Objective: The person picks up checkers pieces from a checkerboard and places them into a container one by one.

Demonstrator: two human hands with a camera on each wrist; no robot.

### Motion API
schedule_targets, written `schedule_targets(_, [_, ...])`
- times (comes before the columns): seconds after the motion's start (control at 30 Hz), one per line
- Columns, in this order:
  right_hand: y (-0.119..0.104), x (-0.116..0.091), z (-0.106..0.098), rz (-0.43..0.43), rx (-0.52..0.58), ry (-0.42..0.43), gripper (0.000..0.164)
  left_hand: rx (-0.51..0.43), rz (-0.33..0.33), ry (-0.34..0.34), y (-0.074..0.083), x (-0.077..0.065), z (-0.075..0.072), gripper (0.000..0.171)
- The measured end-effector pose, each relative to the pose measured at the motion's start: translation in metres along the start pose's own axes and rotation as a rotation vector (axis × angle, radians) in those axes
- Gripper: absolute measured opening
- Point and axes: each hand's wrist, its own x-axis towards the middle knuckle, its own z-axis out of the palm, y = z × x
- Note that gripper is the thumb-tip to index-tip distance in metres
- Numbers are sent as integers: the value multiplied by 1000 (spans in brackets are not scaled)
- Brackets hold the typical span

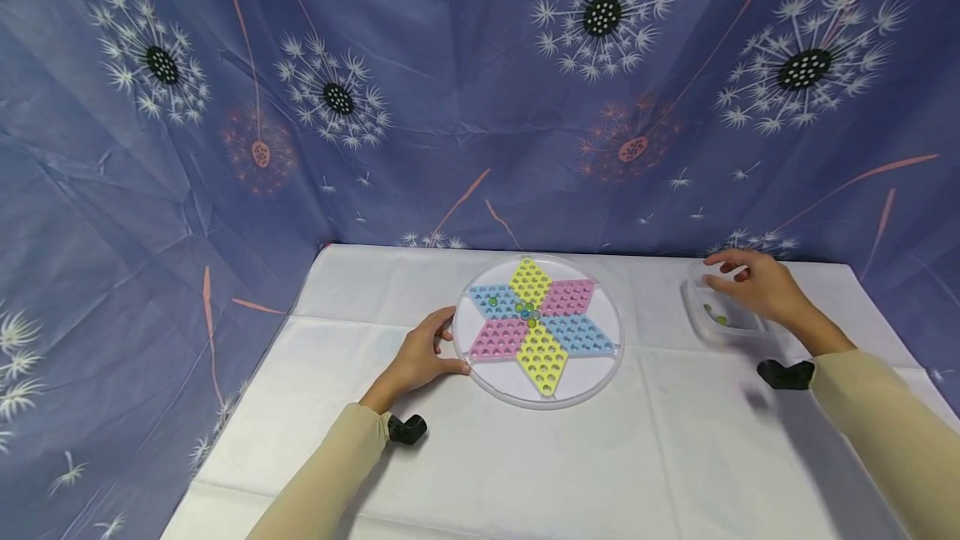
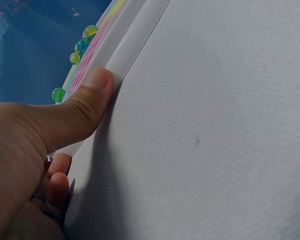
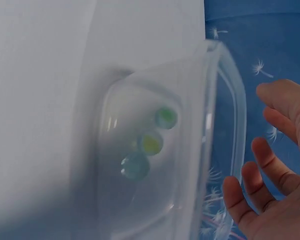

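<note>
A round Chinese checkers board [image 1: 480, 377] with a pink, blue and yellow star lies on the white table. Several glass marbles [image 1: 532, 323] cluster near its middle, and one green marble [image 1: 492, 302] sits apart in a blue section. My left hand [image 1: 416, 357] holds the board's left edge, thumb [image 2: 97, 82] against the rim and fingers bent along the side. Over at the right, my right hand [image 1: 761, 286] hovers above a clear plastic box [image 1: 720, 335]; its fingers are loosely bent and spread, with nothing between them. Three marbles [image 3: 151, 144] lie inside the box.
A white cloth [image 1: 562, 473] covers the table. Behind it and along the left hangs a blue curtain [image 1: 465, 107] with dandelion prints. The box stands near the table's back right corner.
</note>
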Motion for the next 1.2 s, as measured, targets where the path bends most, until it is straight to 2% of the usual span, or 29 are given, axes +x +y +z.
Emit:
schedule_targets(0.17, [-12, 2, -3, -30, 20, -1, 45, 0, 8, 2, 0, 0, -1, 104])
schedule_targets(0.43, [-35, 7, -9, -29, 40, -40, 51, -10, -6, -7, 1, 0, -2, 105])
schedule_targets(0.57, [-46, 11, -10, -56, 40, -34, 49, -12, -7, -10, 0, 0, -2, 105])
schedule_targets(0.8, [-62, 15, -6, -91, 47, -8, 44, -11, -15, -11, 1, -1, -2, 105])
schedule_targets(1.2, [-83, 24, 10, -180, 66, -33, 40, -17, -14, -8, 1, 0, -1, 105])
